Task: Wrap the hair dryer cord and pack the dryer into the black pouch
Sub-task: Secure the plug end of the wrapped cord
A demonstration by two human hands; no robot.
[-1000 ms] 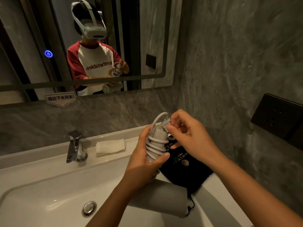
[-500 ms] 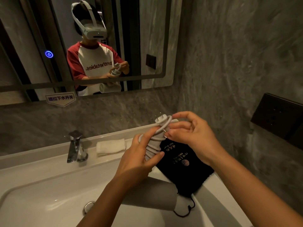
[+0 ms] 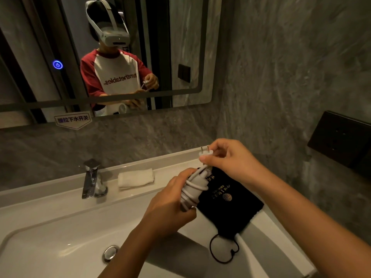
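My left hand (image 3: 170,201) grips the white hair dryer's handle (image 3: 197,182), which has the white cord (image 3: 190,194) coiled around it in several turns. The dryer's barrel is hidden below my left hand and arm. My right hand (image 3: 230,159) pinches the white two-pin plug (image 3: 205,152) just above the handle, pins pointing up. The black pouch (image 3: 230,203) with gold print lies flat on the sink's right ledge, right behind the dryer. Its black drawstring (image 3: 222,249) loops toward me.
A white basin (image 3: 50,237) with a metal drain (image 3: 110,252) fills the lower left. A chrome tap (image 3: 91,178) and a folded white cloth (image 3: 135,178) sit on the back ledge. A mirror (image 3: 180,47) hangs above. A dark wall panel (image 3: 341,137) is at right.
My right hand has pulled the plug up and away from the coil. My left hand has lowered the dryer, so its barrel has dropped out of sight.
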